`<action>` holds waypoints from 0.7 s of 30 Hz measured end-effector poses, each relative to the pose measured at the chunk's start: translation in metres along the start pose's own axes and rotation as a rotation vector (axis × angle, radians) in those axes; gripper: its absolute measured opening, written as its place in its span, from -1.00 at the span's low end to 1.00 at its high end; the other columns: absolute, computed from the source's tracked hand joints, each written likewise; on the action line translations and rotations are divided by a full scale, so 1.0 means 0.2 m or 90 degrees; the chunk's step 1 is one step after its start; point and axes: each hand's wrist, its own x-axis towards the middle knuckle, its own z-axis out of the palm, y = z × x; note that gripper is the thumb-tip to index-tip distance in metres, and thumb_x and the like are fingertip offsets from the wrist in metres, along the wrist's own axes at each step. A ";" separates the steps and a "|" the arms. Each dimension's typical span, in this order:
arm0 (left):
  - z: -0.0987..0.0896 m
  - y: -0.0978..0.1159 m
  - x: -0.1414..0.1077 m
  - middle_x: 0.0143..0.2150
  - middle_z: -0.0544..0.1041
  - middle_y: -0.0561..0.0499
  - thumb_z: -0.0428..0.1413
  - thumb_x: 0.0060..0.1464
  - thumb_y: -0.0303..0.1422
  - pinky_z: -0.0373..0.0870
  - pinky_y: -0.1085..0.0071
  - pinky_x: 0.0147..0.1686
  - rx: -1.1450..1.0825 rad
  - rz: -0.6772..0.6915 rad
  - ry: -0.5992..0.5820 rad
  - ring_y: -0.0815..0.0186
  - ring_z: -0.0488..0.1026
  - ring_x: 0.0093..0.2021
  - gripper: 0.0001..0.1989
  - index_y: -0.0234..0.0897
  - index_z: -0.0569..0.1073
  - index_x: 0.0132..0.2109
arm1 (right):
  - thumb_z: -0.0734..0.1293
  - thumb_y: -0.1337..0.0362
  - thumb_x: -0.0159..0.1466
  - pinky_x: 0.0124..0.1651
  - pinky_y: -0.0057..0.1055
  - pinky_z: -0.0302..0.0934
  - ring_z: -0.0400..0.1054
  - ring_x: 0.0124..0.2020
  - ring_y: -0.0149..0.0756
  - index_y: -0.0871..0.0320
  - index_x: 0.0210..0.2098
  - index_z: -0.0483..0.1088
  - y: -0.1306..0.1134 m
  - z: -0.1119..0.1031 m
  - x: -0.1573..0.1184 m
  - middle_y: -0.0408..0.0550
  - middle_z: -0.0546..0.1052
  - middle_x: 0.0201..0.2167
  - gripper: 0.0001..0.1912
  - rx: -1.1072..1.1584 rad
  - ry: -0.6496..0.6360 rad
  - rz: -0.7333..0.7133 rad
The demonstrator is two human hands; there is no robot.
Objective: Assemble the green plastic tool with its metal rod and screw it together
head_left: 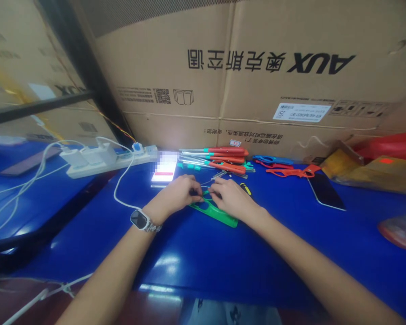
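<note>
A green plastic lighter casing (219, 214) lies at a slant on the blue table in front of me. My left hand (184, 193) has its fingers bent and pinched at the casing's left end. Curled over the casing's upper edge, my right hand (232, 195) has fingertips close together near the finger loop; what they pinch is hidden. A thin pale wire runs between the two hands. Just beyond, several red-handled long lighters (228, 155) with metal tubes lie in a pile. A small yellow-and-black piece (246, 188) sits beside my right hand.
A lit phone (164, 169) stands left of the lighters, near a white power strip (118, 160) with cables. To the right lie red and blue plastic casings (291, 170), a dark phone (325, 192) and a cardboard tray (368, 174). Large cartons (176, 117) wall off the back.
</note>
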 end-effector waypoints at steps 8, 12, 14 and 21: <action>0.00 -0.06 -0.01 -0.20 0.48 -0.06 0.22 0.07 -0.41 0.37 0.32 -0.18 0.002 0.023 0.024 0.23 0.43 -0.21 -0.85 -0.27 0.60 -0.17 | 0.23 0.43 0.29 -0.32 -0.42 0.22 0.36 -0.43 -0.37 0.17 0.12 0.37 0.12 -0.01 -0.04 -0.14 0.50 -0.41 -0.59 0.299 0.029 0.055; 0.00 -0.02 -0.02 -0.17 0.47 -0.08 0.13 0.17 -0.39 0.38 0.28 -0.15 0.027 0.051 0.093 0.20 0.42 -0.16 -0.81 -0.28 0.57 -0.09 | 0.29 0.41 0.26 -0.07 -0.24 0.22 0.40 -0.15 -0.20 0.16 -0.03 0.45 0.18 -0.07 -0.06 0.02 0.52 -0.18 -0.71 0.107 0.061 0.028; 0.01 0.02 -0.01 -0.16 0.47 -0.07 0.11 0.21 -0.35 0.38 0.25 -0.11 0.046 0.086 0.113 0.19 0.41 -0.13 -0.80 -0.27 0.56 -0.07 | 0.33 0.35 0.26 0.02 -0.13 0.15 0.36 -0.03 -0.08 0.16 -0.09 0.48 0.19 -0.09 -0.07 0.07 0.51 -0.12 -0.78 0.023 0.043 0.029; 0.05 0.05 0.01 -0.18 0.49 -0.06 0.14 0.22 -0.33 0.38 0.28 -0.11 0.085 0.131 0.098 0.20 0.39 -0.14 -0.82 -0.26 0.58 -0.09 | 0.37 0.34 0.27 -0.01 -0.20 0.16 0.38 -0.11 -0.18 0.14 -0.15 0.48 0.14 -0.02 -0.09 -0.02 0.50 -0.18 -0.85 0.077 0.011 0.053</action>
